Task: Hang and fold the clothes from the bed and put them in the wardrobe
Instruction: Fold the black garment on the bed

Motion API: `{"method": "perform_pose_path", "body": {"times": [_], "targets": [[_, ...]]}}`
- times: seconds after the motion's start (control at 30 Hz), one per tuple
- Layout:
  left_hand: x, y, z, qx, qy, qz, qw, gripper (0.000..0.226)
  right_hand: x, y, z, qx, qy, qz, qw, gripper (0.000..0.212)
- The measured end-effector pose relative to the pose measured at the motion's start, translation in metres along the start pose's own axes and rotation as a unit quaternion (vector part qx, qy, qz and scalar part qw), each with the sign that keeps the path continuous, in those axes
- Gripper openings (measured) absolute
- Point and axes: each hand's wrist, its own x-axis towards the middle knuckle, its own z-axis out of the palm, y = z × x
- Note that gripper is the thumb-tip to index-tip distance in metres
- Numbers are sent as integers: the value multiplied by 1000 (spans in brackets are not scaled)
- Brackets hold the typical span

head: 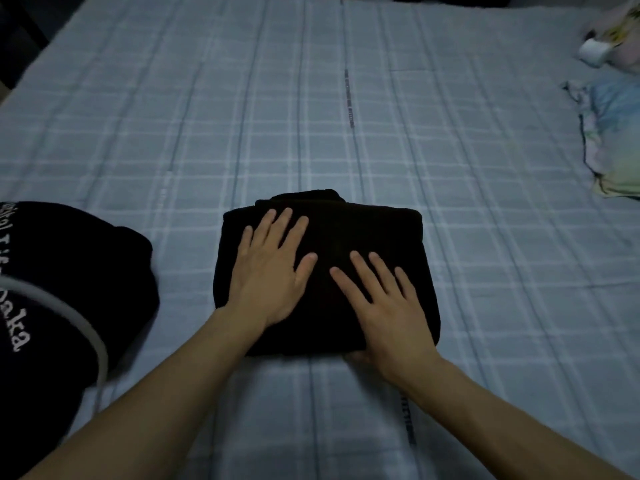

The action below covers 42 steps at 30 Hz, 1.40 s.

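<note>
Pressing flat with straight, spread fingers, the left hand (268, 268) and right hand (382, 306) are resting on a folded black garment (374, 233) lying on the checked bed (346, 133).

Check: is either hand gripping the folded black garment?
No, the left hand and right hand press flat on the folded black garment.
</note>
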Motion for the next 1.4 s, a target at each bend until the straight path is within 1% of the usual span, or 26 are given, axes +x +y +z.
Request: {"method": "perform_pose_path", "body": {"times": [0.1,0.13,0.17,0.23,0.27,0.3,0.37,0.43,0.5,0.6,0.63,0.7,0.8,0.9,1.03,1.1,1.23,1.4], "targets": [[-49,4,-11,-22,89,59,994,57,11,3,0,10,-10,-8,1000,130],[-65,2,-9,-17,97,82,992,60,13,5,-1,21,-22,-7,999,129],[-77,0,-6,7,79,96,992,69,15,6,-2,32,-33,-6,999,128],[-88,-7,3,80,-2,98,992,101,20,8,-7,49,-42,-8,998,127],[-88,-12,8,107,-28,95,989,113,21,9,-9,57,-44,-11,997,126],[-85,-14,12,119,-39,92,988,118,22,10,-11,62,-45,-13,997,125],[-77,-16,16,118,-24,95,988,113,20,10,-10,67,-37,-15,997,124],[-72,-17,20,115,11,107,987,103,13,10,-6,50,-5,-13,999,126],[-71,-18,22,108,42,117,986,96,0,8,3,28,60,-7,998,126],[-70,-21,21,93,61,120,987,98,-24,0,26,8,200,-25,979,107],[-69,-21,20,91,62,120,987,100,-27,-1,31,-4,227,-26,974,106],[-67,-22,20,93,60,121,987,100,-21,3,39,-13,249,-18,968,104],[-67,-19,22,103,44,111,987,96,-6,9,42,-2,240,-3,971,103],[-67,-15,24,114,37,104,987,97,-2,11,43,8,216,-1,976,104],[-62,-15,22,115,49,115,985,83,-1,12,36,25,201,-1,979,97],[-60,-15,16,109,58,126,984,78,0,12,26,28,185,-6,982,97],[-57,-4,-16,80,88,129,984,66,0,14,-10,36,157,-3,987,103],[-73,20,-90,60,92,119,987,69,-23,9,-90,32,134,-17,990,104]]}}
